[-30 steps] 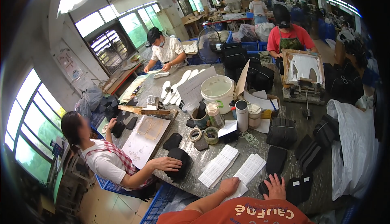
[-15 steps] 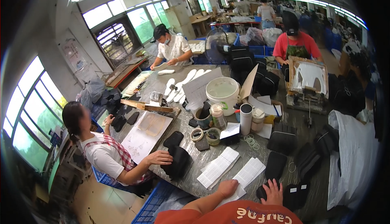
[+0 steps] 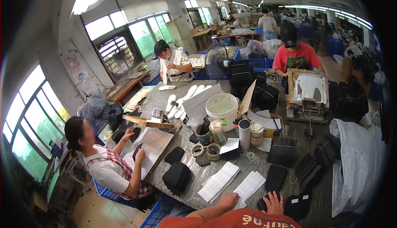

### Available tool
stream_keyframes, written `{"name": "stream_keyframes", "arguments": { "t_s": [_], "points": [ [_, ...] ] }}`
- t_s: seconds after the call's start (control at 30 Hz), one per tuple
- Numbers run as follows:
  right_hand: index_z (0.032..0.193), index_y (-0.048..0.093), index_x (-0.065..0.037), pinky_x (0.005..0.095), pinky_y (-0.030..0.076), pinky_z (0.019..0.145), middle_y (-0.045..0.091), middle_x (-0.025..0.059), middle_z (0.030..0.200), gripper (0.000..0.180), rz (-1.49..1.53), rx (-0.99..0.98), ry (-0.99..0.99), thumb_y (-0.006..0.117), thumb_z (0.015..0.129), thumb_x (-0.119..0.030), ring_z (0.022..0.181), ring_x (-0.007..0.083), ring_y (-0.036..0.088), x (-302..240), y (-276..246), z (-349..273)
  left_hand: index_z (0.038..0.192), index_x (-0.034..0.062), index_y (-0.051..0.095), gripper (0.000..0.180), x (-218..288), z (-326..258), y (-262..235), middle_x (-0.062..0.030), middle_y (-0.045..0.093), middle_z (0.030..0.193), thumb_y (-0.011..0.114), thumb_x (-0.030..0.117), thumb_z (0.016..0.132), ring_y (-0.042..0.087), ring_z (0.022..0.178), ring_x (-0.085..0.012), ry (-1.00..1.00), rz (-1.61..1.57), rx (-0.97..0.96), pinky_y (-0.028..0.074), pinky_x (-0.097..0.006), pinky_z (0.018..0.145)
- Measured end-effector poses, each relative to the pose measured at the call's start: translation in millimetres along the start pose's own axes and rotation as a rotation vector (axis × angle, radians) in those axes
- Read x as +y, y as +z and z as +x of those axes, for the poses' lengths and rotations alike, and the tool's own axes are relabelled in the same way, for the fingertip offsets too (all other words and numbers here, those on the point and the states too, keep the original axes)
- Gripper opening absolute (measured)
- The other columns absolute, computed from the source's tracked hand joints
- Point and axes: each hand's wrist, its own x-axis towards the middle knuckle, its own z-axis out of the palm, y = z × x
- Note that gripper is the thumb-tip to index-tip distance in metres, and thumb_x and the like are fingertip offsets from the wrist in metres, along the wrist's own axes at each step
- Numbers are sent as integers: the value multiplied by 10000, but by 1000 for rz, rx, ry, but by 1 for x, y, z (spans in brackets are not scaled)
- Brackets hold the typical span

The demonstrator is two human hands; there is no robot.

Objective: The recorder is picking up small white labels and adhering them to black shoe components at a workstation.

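The left hand (image 3: 228, 201) rests flat on a white paper strip (image 3: 248, 185), holding nothing; the right hand (image 3: 274, 202) – fingers spread wide – presses a black pad (image 3: 264, 204) at its 9 o'clock.

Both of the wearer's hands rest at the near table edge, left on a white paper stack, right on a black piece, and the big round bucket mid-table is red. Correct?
Not quite. In the head view the bucket is white, not red. The rest holds: the left hand lies on the white paper stack and the right hand on the black piece at the table edge.
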Motion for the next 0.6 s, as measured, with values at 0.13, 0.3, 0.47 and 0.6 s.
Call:
{"name": "stream_keyframes", "arguments": {
  "t_s": [0.13, 0.3, 0.47, 0.6],
  "points": [
    [1204, 542, -146, 591, 167, 1054, 403, 156, 1362, 661, 11, 43, -37, 761, 598, -288, 1331, 331, 279, 6, 1, 0, 872, 88, 558, 236, -2, -1, 5, -151, 634, 831, 470, 304, 909, 611, 763, -365, -1, -26, 24, 475, -478, 638],
    [1227, 511, -149, 620, 166, 1039, 367, 142, 1378, 705, -39, -15, -45, 772, 599, -338, 1334, 335, 269, 12, 13, 0, 877, 90, 560, 223, -3, -1, 5, -143, 636, 819, 478, 296, 906, 613, 747, -363, -5, -32, 18, 478, -480, 630],
    [1221, 515, -146, 615, 175, 1038, 372, 143, 1369, 695, -38, 26, -71, 770, 601, -332, 1331, 339, 268, 13, 17, -1, 847, 83, 568, 224, -5, 1, 6, -138, 634, 800, 487, 286, 898, 612, 725, -359, 35, -8, 77, 479, -473, 617],
    [1219, 517, -141, 610, 192, 1031, 374, 142, 1364, 700, -93, 41, -71, 770, 596, -332, 1329, 335, 268, 4, 7, 2, 841, 83, 568, 222, -4, -1, 4, -139, 631, 798, 489, 283, 895, 609, 723, -360, 31, -46, 98, 479, -472, 618]
  ]
}}
